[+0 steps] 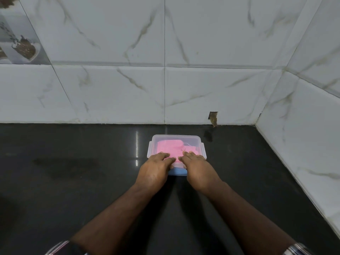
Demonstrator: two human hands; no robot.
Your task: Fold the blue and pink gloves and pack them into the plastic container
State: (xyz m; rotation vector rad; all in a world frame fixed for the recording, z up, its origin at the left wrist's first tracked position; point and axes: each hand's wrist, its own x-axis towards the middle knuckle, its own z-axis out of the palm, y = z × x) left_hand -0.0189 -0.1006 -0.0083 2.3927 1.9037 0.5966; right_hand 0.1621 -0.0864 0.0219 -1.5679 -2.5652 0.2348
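A clear plastic container with its lid on stands on the black counter. Folded pink gloves show through the lid. A strip of blue glove is visible low at the near side of the box, between my wrists. My left hand lies flat on the near left part of the lid, fingers spread. On the near right part rests my right hand, also flat. Both hands cover the near edge and its clips.
The black counter runs left and toward me. White marble-look tiled walls close the back and the right side. A chipped hole sits in the back wall at counter level.
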